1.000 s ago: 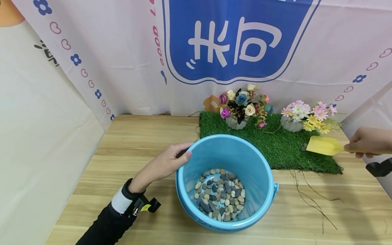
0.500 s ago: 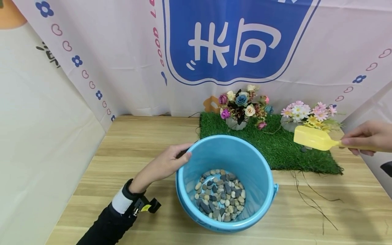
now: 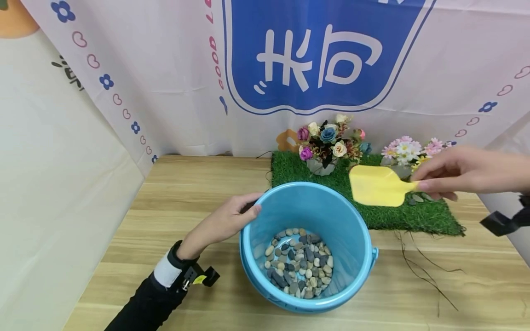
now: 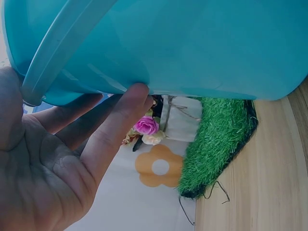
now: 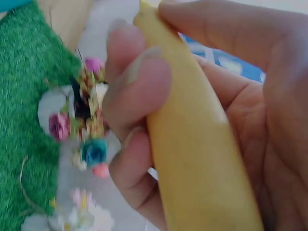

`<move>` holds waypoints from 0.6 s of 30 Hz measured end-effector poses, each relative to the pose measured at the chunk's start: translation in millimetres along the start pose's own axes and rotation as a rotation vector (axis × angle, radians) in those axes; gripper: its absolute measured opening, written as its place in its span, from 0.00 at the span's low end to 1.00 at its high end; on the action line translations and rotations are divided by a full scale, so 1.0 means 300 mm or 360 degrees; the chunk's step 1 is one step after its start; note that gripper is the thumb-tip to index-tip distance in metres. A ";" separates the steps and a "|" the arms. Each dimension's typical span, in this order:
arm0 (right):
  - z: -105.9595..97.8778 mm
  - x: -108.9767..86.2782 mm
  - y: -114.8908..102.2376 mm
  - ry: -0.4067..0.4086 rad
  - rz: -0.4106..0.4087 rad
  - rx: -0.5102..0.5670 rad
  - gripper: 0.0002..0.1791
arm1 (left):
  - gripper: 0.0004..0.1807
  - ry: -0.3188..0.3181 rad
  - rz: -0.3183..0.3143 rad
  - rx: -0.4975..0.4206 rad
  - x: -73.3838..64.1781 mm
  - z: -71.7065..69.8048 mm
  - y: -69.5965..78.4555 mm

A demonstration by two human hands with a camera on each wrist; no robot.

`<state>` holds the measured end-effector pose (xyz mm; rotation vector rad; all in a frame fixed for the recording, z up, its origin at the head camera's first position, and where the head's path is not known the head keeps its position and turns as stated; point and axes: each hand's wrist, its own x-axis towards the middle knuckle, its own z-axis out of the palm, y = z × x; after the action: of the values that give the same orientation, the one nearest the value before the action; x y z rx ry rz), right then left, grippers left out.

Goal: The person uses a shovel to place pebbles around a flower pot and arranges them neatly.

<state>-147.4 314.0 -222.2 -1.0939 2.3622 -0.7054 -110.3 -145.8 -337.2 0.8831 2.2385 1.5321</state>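
A light blue bucket (image 3: 352,276) stands on the wooden table with many grey, tan and white pebbles (image 3: 304,264) on its floor. My left hand (image 3: 223,218) grips its left rim, thumb over the edge and fingers along the outside. The left wrist view shows those fingers (image 4: 113,130) against the bucket wall (image 4: 192,48). My right hand (image 3: 468,172) holds a yellow toy shovel (image 3: 378,186) by its handle, the blade pointing left over the grass mat beside the bucket. Fingers curl round the thick handle (image 5: 192,139) in the right wrist view. No pebbles can be made out on the blade.
A green artificial grass mat (image 3: 430,220) lies behind and right of the bucket. On it stand a pot of roses (image 3: 329,142) and a pot of daisies (image 3: 406,151), with a few stones (image 3: 416,198) near its right end. Dark loose threads (image 3: 422,276) lie on the table.
My right hand has lifted the shovel from the stones at the mat's right end and carried it left towards the bucket. The left hand and bucket have stayed in place.
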 end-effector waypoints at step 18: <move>0.086 0.308 -0.226 -0.0185 -0.0220 -0.0292 0.07 | 0.21 -0.0010 0.0002 0.0025 0.003 0.002 -0.018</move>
<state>-148.9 196.6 -216.9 -1.3483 2.3038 -0.4633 -112.5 -146.0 -342.3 0.8924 2.2492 1.5118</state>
